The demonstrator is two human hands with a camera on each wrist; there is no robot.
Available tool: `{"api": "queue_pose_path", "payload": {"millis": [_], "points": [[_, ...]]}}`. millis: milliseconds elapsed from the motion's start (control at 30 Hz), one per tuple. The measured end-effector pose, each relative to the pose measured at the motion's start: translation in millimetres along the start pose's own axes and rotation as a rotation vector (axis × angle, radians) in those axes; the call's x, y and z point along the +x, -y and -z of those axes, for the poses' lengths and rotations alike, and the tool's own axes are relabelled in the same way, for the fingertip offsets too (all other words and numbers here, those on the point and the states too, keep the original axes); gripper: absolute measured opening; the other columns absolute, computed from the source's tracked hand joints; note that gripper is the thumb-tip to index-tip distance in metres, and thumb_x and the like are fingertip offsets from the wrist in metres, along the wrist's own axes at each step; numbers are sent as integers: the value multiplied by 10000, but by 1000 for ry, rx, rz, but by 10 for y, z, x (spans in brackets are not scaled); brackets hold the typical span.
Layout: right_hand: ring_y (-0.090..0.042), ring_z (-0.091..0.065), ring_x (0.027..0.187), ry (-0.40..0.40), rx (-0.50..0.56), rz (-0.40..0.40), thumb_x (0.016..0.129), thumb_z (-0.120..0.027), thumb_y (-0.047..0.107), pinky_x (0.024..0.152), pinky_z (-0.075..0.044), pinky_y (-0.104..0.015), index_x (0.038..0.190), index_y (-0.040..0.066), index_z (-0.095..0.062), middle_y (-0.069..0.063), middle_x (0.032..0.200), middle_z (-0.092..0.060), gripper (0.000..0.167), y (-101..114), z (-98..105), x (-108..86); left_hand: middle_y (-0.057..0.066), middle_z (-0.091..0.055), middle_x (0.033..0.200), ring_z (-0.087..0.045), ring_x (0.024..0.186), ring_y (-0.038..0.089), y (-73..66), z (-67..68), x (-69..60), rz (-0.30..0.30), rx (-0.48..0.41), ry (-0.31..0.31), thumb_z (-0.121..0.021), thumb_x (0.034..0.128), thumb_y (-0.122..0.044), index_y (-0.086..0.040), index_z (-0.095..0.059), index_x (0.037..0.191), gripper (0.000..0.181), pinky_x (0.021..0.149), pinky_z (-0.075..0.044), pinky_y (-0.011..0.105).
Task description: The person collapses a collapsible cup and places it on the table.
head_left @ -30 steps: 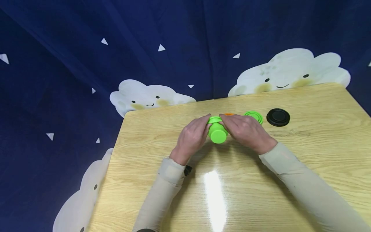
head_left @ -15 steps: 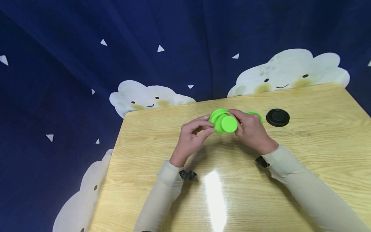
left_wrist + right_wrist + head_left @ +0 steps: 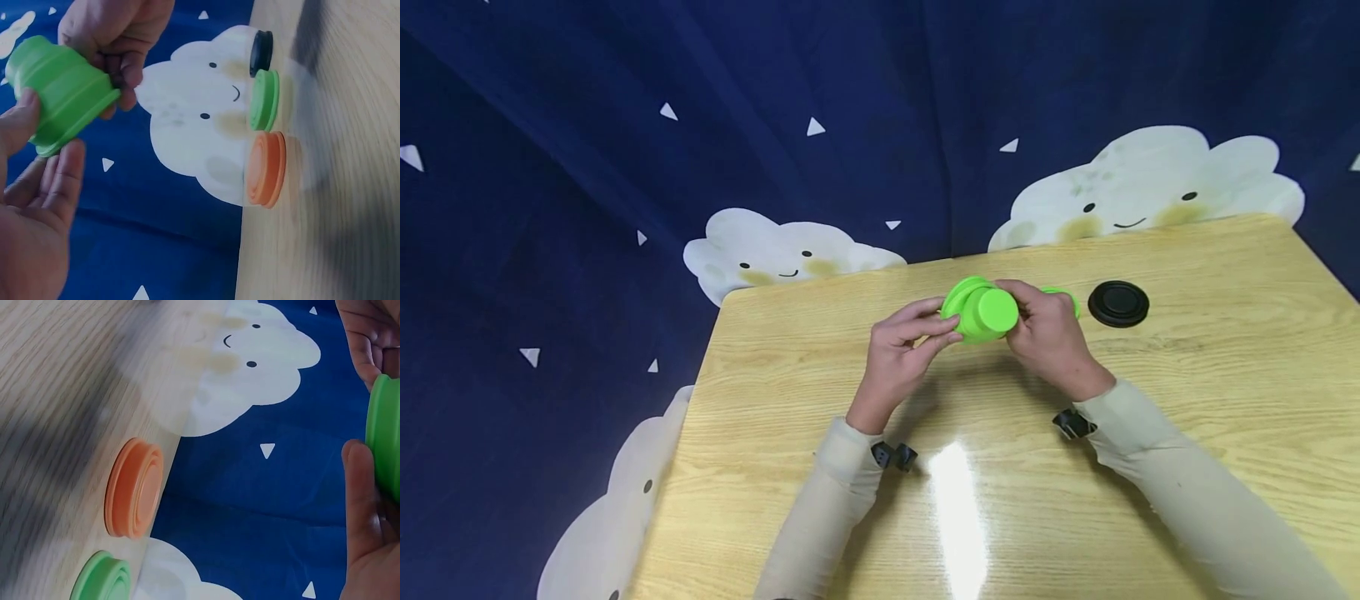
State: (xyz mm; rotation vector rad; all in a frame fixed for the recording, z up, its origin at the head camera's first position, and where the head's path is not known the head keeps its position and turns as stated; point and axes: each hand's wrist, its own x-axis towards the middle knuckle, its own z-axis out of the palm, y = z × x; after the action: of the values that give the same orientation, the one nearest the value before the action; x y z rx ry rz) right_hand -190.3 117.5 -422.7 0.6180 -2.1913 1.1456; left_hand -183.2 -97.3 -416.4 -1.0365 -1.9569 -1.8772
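Note:
Between my two hands, above the wooden table, is a green collapsible cup (image 3: 996,310) with stepped, ringed walls, stretched out to its full height. It is tilted, its narrow base facing the head camera and its wide rim turned away. My left hand (image 3: 898,348) pinches the rim side between thumb and fingers. On the opposite side my right hand (image 3: 1056,340) grips the cup near the rim. In the left wrist view the stepped wall of the cup (image 3: 62,87) shows plainly; the right wrist view catches only part of it at the edge. The inside is hidden.
Toward the back of the table (image 3: 775,367) lie a flat black ringed disc (image 3: 1118,303), a flat green one (image 3: 265,100) and a flat orange one (image 3: 265,169). The right hand partly covers the green disc in the head view. A blue curtain hangs behind.
The cup has risen and turned, its base swinging up and right. My left fingers have shifted along the rim, and the right hand has moved to the cup's right side.

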Motion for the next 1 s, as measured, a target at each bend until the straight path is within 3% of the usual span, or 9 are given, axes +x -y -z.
{"api": "queue_pose_path", "payload": {"millis": [133,300,467,600,800,1000], "points": [[-331,-729,746,-7,-11,5,918,-664,-42,663,-595,-497,1100,-56,-715,-199,950,-742,189,2,7,-2,231,-669,1180,-655,1091,321,-7,-2,6,52,4,9,-731,820,161,141,-719,1032,213,905,-567,414],[-323,-733,744,-40,-23,24,925,-663,-38,634,-596,-478,1082,-62,-718,-200,943,-742,168,3,2,12,262,-682,1108,-667,1040,354,-51,-38,39,80,61,-34,-749,798,167,149,-726,987,191,874,-579,394],[-261,-725,649,-63,-26,83,934,-665,-34,504,-576,-396,1071,-67,-723,-197,891,-742,152,-6,-28,26,272,-689,1047,-676,1004,362,-227,-87,88,129,140,-99,-748,814,146,140,-738,940,126,860,-583,352],[-252,-728,650,-62,-13,67,934,-667,-35,519,-582,-350,1070,-62,-729,-185,886,-745,151,-2,-41,27,273,-690,1035,-679,1004,351,-325,-112,108,157,138,-127,-743,822,145,152,-732,938,116,864,-581,344],[-132,-735,793,-32,229,-128,960,-667,24,662,-566,-165,1154,-13,-677,-119,934,-757,198,47,-13,35,280,-698,1007,-698,942,288,-315,-135,143,233,120,-237,-758,812,135,157,-734,917,110,804,-598,351],[-135,-688,824,-19,493,-200,958,-640,-35,702,-570,-202,1059,-58,-639,-143,954,-713,103,88,17,45,185,-741,997,-708,882,172,-82,-116,133,265,77,-335,-746,859,76,98,-762,949,94,750,-595,341]]}}
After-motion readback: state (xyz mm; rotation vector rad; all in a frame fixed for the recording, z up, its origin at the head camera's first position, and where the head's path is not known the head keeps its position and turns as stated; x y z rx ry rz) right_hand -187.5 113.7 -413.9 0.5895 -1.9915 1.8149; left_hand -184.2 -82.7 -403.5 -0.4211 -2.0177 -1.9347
